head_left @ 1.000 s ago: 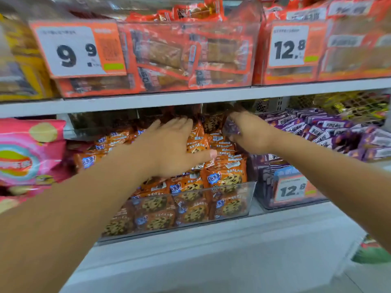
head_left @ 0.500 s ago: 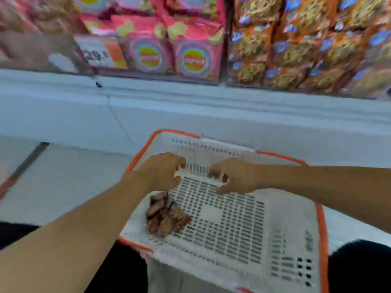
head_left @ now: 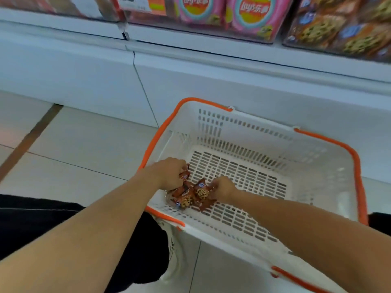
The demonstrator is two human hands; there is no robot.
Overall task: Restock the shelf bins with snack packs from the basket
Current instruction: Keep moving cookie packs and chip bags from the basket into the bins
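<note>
A white basket (head_left: pixel 330 172) with orange rims stands on the floor below the shelf. In its near left corner lies a small heap of brown cookie snack packs (head_left: pixel 191 195). My left hand (head_left: pixel 169 174) is down in the heap, its fingers curled round one or two packs at the top. My right hand (head_left: pixel 222 190) grips the right side of the heap, fingers curled on a pack. At the top right, a clear shelf bin (head_left: pixel 338 24) holds the same cookie packs.
Pink chip bags (head_left: pixel 254 11) fill the bin left of the cookie bin. A white shelf base (head_left: pixel 190 77) runs across behind the basket. Pale floor tiles (head_left: pixel 74 144) spread to the left. Black trousers (head_left: pixel 42 214) and a white shoe (head_left: pixel 175 259) show below.
A second ago both hands were up at the cookie bin on the shelf. They came down into the basket and now grip packs in the heap.
</note>
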